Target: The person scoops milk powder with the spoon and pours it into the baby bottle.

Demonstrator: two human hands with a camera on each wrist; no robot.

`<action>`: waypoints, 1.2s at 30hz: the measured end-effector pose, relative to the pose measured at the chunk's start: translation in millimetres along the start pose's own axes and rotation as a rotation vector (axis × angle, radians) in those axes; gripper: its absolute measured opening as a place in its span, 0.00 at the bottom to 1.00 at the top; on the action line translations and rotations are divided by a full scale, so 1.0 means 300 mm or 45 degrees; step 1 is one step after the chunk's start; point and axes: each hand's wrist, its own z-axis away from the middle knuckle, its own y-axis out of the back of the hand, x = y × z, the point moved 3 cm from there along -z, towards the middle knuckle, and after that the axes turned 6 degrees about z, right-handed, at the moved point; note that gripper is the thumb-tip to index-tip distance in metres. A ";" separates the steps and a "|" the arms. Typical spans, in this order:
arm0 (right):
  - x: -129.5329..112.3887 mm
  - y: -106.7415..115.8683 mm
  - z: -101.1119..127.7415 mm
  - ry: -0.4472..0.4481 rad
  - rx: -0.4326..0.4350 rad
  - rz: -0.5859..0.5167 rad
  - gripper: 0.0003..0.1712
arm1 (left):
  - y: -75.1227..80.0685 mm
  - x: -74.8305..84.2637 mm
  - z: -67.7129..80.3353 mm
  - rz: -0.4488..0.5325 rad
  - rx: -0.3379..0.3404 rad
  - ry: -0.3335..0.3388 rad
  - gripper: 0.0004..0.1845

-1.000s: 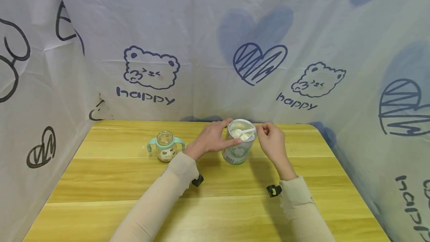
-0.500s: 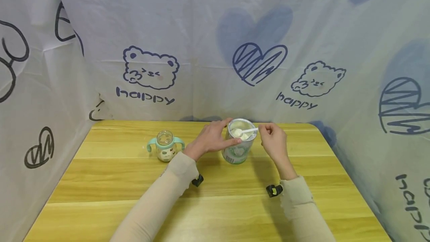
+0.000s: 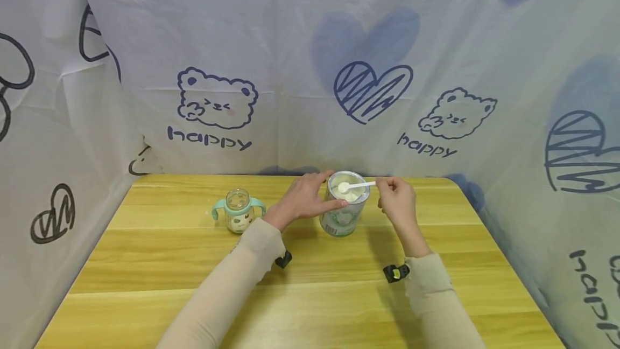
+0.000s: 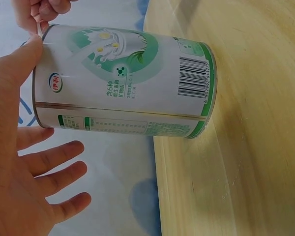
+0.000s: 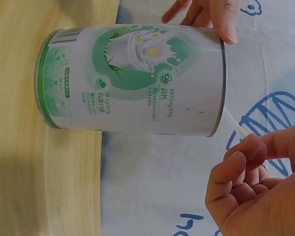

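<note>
An open can of milk powder (image 3: 341, 218) stands upright on the wooden table (image 3: 310, 295), its green and white label plain in the wrist views (image 4: 123, 78) (image 5: 137, 78). My left hand (image 3: 302, 201) holds it from the left. The thumb (image 4: 19, 64) lies near the rim, one finger reaches round the back, and the other fingers spread free. My right hand (image 3: 396, 198) pinches the handle of a white scoop (image 3: 356, 185) just right of the can. The scoop bowl holds powder and hovers over the can's mouth. The handle (image 5: 233, 123) sticks out past the rim.
A small baby bottle (image 3: 238, 213) with teal handles and no lid stands left of the can. Printed white cloth (image 3: 310, 69) walls off the table at the back and on both sides. Bare wood lies in front of my arms.
The scoop has risen out of the powder to just above the rim, now nearly level. My right hand drew slightly right and up with it. The left hand and the can stayed still.
</note>
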 end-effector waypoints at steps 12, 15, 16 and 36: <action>-0.012 0.006 0.000 -0.083 -0.003 -0.115 0.13 | 0.013 -0.002 0.010 -0.019 0.013 0.004 0.51; -0.013 0.007 0.000 -0.087 -0.005 -0.130 0.13 | 0.020 -0.002 0.016 -0.032 0.009 0.002 0.51; -0.015 0.009 0.001 -0.085 -0.003 -0.138 0.13 | 0.024 -0.001 0.019 -0.036 0.009 0.003 0.51; -0.122 -0.016 0.005 -0.076 -0.091 -0.297 0.12 | 0.159 -0.040 0.090 -0.088 0.081 0.034 0.46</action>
